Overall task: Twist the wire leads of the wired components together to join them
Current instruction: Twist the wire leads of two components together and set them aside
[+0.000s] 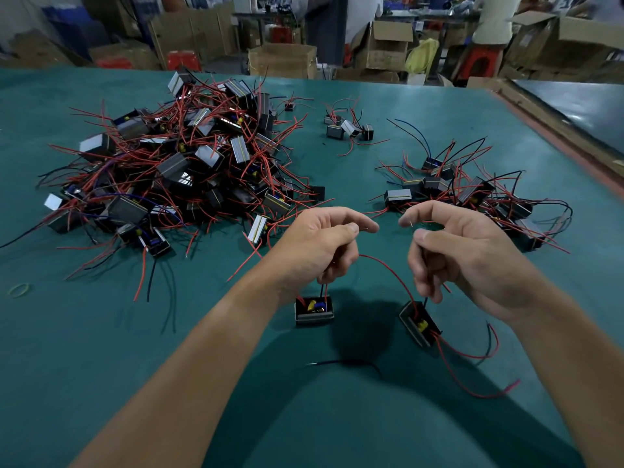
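A teal-green mat covers the desk [84,332], which runs back to a cluttered workshop. At the far left edge a green rubber band [19,289] lies alone on the mat. Beyond it, a large heap of wired components [175,170] spreads across the left half of the desk: small dark blocks with silver faces, tangled in red and black leads. Behind the heap, past the desk's far edge, stand a red plastic stool [184,60] and open cardboard boxes [282,60]. Toward the middle back sits a small cluster of components [347,128]. In the foreground, the left hand [324,244] pinches a wire tip between thumb and forefinger, its other fingers curled round leads that drop to the left component [314,310] just below it. A loose black wire [344,364] lies on the mat nearer the person. A red lead [388,271] arcs from under the left hand down to the right component [420,327], which sits tilted with more red and black leads trailing off to its right. The right hand [462,255] pinches a thin bare wire end between thumb and forefinger, with the remaining fingers curled over leads from that component. The two pinched tips are near but apart. Behind the right hand lies a second pile of components [472,194]. At the back right there is a yellow bag [422,54] among more boxes, and a dark panel [580,109] borders the desk's right edge.
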{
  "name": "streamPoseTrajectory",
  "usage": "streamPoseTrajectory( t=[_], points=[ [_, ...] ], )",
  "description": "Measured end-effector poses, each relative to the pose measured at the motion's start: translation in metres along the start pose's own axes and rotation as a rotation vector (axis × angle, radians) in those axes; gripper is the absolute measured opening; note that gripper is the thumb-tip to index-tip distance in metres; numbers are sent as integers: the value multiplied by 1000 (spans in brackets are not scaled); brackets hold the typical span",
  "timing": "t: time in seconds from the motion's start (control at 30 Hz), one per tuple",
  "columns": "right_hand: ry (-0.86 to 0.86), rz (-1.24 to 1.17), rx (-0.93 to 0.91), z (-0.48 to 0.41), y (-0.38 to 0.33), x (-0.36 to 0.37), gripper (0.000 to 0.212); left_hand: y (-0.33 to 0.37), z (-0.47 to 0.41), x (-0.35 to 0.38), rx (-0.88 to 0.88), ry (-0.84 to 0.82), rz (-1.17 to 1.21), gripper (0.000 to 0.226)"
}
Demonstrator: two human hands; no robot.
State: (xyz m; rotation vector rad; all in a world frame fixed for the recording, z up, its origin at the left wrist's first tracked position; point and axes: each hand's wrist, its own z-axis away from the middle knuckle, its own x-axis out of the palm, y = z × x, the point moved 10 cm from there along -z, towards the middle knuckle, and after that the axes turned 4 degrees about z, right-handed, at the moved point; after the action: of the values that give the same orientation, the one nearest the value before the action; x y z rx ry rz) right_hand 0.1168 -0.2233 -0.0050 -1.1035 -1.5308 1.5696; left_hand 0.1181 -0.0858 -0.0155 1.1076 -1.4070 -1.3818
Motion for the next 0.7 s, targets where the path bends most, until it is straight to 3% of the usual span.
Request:
streamPoseTrajectory(
  t=[0.33, 0.7],
  points=[
    [335, -49, -11, -1, -3, -33, 19, 1, -1, -11, 35, 68, 40, 22],
    [461, 142, -107, 2, -9, -43, 17, 8, 1, -2, 164, 61, -102, 20]
  ],
)
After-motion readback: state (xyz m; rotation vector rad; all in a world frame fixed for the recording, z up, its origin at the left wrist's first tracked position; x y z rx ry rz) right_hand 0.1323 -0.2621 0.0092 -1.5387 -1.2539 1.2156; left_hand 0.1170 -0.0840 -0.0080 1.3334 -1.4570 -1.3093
